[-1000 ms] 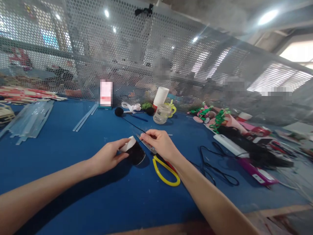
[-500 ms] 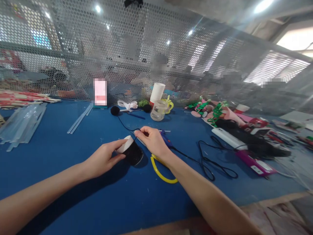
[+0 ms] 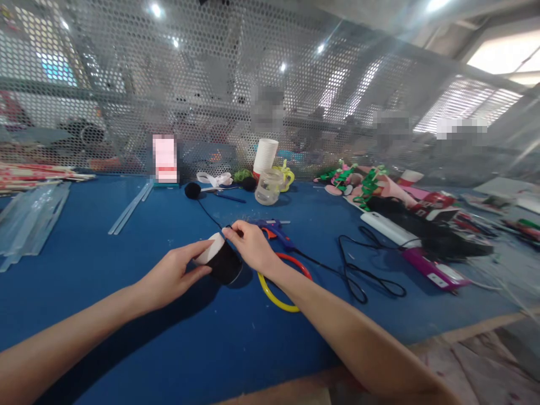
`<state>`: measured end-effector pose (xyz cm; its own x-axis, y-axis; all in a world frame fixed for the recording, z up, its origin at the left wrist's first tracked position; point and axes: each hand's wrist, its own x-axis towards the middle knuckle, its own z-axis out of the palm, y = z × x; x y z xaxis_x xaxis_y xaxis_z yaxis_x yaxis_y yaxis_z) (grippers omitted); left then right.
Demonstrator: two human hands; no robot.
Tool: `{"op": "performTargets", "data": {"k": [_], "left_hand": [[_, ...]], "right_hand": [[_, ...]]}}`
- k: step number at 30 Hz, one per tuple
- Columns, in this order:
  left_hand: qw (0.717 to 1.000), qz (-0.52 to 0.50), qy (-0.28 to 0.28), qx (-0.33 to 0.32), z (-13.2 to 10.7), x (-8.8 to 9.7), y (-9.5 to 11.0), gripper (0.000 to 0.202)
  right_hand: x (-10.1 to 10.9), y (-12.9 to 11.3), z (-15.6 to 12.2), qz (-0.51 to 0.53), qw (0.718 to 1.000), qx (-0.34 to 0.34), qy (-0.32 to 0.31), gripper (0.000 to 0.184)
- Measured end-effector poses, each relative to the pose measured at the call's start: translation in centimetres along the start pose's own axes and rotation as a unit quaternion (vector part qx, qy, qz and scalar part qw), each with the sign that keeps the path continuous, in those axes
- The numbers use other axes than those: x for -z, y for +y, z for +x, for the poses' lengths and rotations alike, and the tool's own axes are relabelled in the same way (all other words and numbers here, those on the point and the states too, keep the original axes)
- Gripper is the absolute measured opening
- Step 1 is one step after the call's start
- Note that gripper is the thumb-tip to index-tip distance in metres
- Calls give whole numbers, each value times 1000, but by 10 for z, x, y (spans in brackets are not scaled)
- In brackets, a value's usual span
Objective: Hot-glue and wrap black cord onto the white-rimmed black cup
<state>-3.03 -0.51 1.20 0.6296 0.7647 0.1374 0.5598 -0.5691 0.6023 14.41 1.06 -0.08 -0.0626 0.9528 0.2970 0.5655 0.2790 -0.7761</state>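
1. Two scissors (image 3: 270, 297) loops show; blades hidden under right hand (image 3: 253, 247).
2. Right hand pinches thread (image 3: 206, 210); left hand (image 3: 177, 274) grips spool (image 3: 223, 264) on worktop (image 3: 126, 253).
3. Cup (image 3: 266, 188): contents unclear.

A black spool (image 3: 223, 263) with a white end face is lying tipped on its side near the middle of the scene. Its white end is pointing left and up, its dark end facing near-right. A thin black cord (image 3: 208, 214) is stretching from its far edge toward the far left, reaching a black pompom (image 3: 193, 190).
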Motion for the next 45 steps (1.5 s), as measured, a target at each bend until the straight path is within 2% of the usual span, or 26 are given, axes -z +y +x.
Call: {"op": "performTargets", "data": {"k": [11,17,26,28,30,33,35,41,45], "left_hand": [[1000,-10,-7,-8,0,0,-2,29],[1000,-2,-17,-3,0,0,1,23],[998,33,3,-50,1,8,-1,44],[997,29,27,-71,0,8,-1,47],[992,12,81,-95,-1,7,-1,43],[980,-27,161,-114,-3,6,1,16],[978,-45,177,-101,-4,6,2,4],[979,-98,178,19,-1,5,0,15],[973,-126,183,55,0,4,0,24]], "right_hand": [[-16,4,-7,15,999,-39,-22,24],[-15,6,-8,21,998,-63,-9,23],[-7,7,-6,81,990,-111,6,27],[-6,9,-5,101,987,-123,9,28],[-4,10,-4,114,985,-129,15,28],[0,10,-5,119,984,-131,26,28],[2,9,-6,113,985,-125,35,28],[7,4,-10,64,993,-74,69,27],[6,3,-14,18,996,-29,81,23]]}}
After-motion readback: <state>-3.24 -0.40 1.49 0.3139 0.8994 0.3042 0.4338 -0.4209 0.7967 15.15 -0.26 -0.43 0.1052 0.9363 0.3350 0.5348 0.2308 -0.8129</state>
